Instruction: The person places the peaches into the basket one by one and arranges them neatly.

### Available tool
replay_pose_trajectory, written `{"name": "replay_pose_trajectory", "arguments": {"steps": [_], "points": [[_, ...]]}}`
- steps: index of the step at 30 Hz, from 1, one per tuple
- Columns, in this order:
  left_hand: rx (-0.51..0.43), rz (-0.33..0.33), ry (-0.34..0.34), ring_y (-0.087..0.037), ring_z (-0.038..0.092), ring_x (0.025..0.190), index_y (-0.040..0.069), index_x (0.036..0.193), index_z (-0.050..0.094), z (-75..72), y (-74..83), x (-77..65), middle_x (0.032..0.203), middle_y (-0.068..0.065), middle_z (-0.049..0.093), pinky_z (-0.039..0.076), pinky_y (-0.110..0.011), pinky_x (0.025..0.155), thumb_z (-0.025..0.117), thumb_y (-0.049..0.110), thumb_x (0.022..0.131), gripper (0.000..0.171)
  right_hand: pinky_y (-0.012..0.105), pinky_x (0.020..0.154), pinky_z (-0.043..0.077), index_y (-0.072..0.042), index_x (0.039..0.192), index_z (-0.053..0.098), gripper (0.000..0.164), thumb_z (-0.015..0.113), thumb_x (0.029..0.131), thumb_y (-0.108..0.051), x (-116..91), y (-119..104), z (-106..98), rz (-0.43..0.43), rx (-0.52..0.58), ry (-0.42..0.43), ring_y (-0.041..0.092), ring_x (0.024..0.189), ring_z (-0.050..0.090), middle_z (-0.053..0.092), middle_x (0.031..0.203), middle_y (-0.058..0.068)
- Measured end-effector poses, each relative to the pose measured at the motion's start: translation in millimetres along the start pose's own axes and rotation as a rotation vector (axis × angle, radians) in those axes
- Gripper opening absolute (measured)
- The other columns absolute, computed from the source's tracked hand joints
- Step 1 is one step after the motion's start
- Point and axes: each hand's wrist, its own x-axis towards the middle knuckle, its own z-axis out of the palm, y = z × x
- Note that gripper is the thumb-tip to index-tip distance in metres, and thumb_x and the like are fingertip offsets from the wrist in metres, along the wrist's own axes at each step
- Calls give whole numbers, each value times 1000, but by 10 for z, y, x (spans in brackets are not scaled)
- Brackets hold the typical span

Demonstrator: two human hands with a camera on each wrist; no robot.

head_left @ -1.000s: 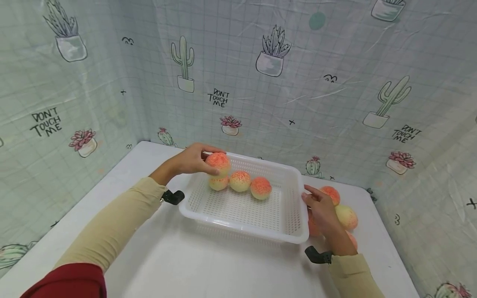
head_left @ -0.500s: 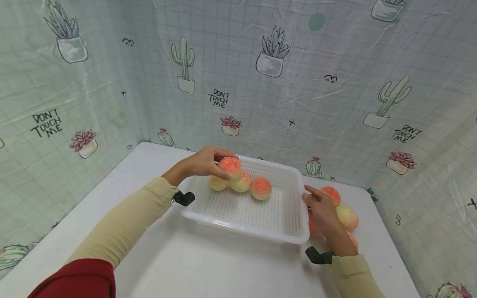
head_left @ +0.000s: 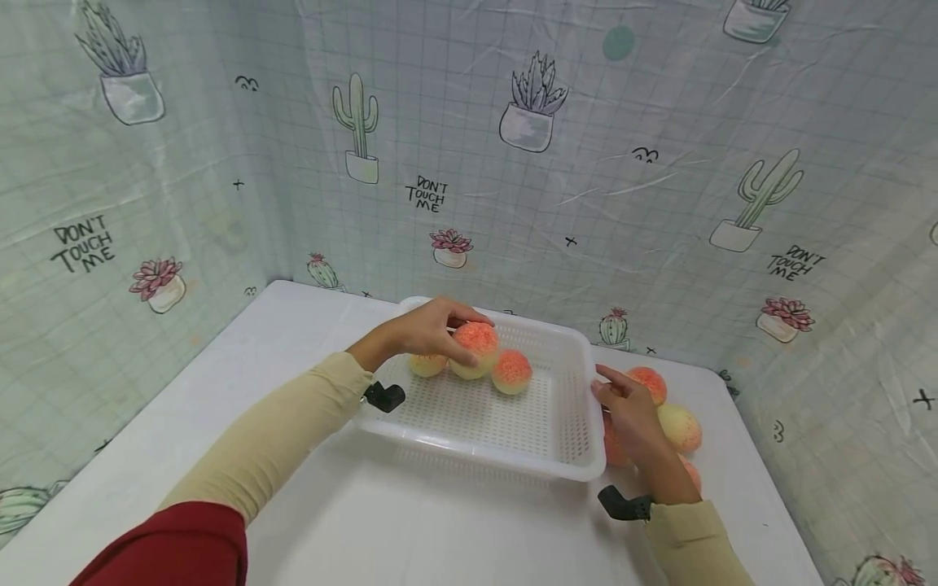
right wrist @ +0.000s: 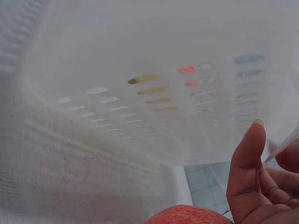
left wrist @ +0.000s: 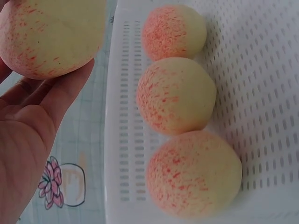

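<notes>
Cactus-print cloth (head_left: 469,146) behind, "DON'T TOUCH ME" lettering on it, white bench (head_left: 344,513) below. Head view: my left hand (head_left: 421,330) has a red-and-yellow peach (head_left: 478,338) between thumb and fingers, up over the white perforated basket (head_left: 469,448); it partly hides the middle one of the three peaches (head_left: 511,372) inside. My right hand (head_left: 636,417) grips the basket's right rim. Loose peaches (head_left: 679,429) on the bench just beside it, some half covered by that hand. Beige sleeves (head_left: 278,435). Left wrist view: held peach upper left, visibly apart from the three, which line up along the slotted wall. Right wrist view: thumb and bent fingers pinch the basket edge, one red loose peach at bottom, cut off.
</notes>
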Motion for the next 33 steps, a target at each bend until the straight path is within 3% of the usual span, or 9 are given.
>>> {"name": "replay_pose_trajectory", "arguments": {"steps": [21, 33], "points": [[22, 38, -79, -17, 65, 116, 7, 141, 65, 269, -39, 271, 138, -8, 67, 55, -28, 101, 87, 19, 82, 65, 36, 104, 57, -26, 162, 39, 58, 57, 108, -36, -5, 7, -10, -14, 4, -2, 21, 115, 67, 58, 134, 7], [32, -15, -84, -15, 63, 114, 13, 139, 67, 412, -15, 372, 135, -3, 69, 53, -26, 100, 89, 25, 80, 64, 39, 104, 57, -25, 161, 40, 57, 58, 107, -35, -24, 3, 4, -28, 8, -1, 21, 116, 69, 59, 137, 9]]}}
